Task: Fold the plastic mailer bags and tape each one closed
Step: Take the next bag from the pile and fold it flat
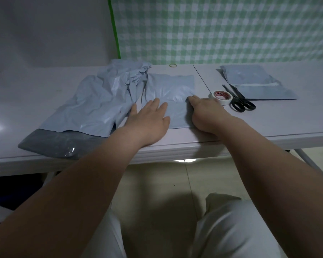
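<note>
Your left hand (149,120) lies flat on the bag (168,84), right hand (203,112) at its edge, grip unclear; it looks thin and slippery, so pinch corners.

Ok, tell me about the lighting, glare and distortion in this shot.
Head view: dim overall; glare glints on the grey flap of the crumpled mailer and the table at its left end; wide-angle lens bows the table edge; checked curtain looks soft.

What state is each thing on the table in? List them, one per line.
Middle mailer bag: folded flat, under both hands.
Left hand: flat, pressing the bag.
Right hand: on the bag's right edge; grip unclear.
Left mailer pile: crumpled, unfolded.
Right mailer stack: folded, lying flat.
Tape roll: lying flat.
Scissors: closed, beside the tape.
</note>
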The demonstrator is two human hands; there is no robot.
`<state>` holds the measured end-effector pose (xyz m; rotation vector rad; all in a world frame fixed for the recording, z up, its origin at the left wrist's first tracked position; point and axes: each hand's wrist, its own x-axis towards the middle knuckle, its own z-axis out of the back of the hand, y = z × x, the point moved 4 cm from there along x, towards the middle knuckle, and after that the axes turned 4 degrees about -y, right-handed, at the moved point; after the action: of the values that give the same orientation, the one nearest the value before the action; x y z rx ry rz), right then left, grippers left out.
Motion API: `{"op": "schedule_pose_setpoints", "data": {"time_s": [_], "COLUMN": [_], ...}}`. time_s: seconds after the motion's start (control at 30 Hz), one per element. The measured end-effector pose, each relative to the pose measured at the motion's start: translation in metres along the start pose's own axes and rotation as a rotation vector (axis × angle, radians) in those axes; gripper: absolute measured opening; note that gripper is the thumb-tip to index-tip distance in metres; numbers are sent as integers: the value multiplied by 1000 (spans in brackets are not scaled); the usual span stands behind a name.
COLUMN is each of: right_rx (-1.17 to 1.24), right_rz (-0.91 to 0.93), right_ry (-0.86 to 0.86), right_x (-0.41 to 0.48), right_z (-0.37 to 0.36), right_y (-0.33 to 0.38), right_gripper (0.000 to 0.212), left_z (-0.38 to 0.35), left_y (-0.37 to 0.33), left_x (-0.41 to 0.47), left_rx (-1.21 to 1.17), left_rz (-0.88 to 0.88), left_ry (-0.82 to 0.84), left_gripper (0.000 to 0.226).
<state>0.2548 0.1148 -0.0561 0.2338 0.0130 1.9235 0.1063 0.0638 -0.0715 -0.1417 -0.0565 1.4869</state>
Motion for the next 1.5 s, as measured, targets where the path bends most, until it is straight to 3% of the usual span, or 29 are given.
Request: {"op": "schedule_pose_setpoints", "data": {"time_s": [0.17, 0.3, 0.4, 0.53, 0.63, 0.77, 0.9, 1.0, 1.1, 1.17, 1.27, 1.37, 1.5], "right_rx": [177, 224, 176, 83, -16, 39, 132, 210, 172, 106, 94, 72, 50], "right_rz": [-311, -434, -423, -418, -377, -391, -262, -79, -35, -85, -179, -158, -151], "right_ry": [-181, -185, -118, -24, 57, -88, -321, -229, -225, -277, -216, -168, -234], "right_x": [17, 32, 42, 47, 43, 30, 15, -1, -19, -22, -10, 1, 1], "right_z": [16, 17, 17, 16, 13, 20, 32, 20, 8, 9, 13, 13, 13], "right_y": [-14, -21, -21, -18, -14, -13, 3, 19, 23, 18, 4, 1, 7], "right_gripper": [34, 24, 4, 26, 27, 17, 24, 21, 28, 35, 37, 37, 32], "left_z": [14, 32, 22, 13, 13, 10, 10, 6, -1, -3, -5, -5, -6], "left_y": [-9, -23, -29, -28, -25, -22, -24, -26, -21, -17, -17, -16, -16], "left_x": [2, 9, 16, 16, 15, 13, 6, -1, -7, -10, -12, -13, -12], "left_rx": [78, -87, -117, -43, -58, -69, -139, -117, -28, -27, -54, -70, -51], "left_rz": [24, -22, -83, -107, -115, -106, -103, -118, -32, 15, 27, 33, 54], "left_ry": [10, -72, 37, 61, 39, -5, -151, -210, -87, -47, -43, -54, -48], "left_gripper": [52, 18, 46, 56, 53, 47, 9, 27, 50, 53, 53, 53, 53]}}
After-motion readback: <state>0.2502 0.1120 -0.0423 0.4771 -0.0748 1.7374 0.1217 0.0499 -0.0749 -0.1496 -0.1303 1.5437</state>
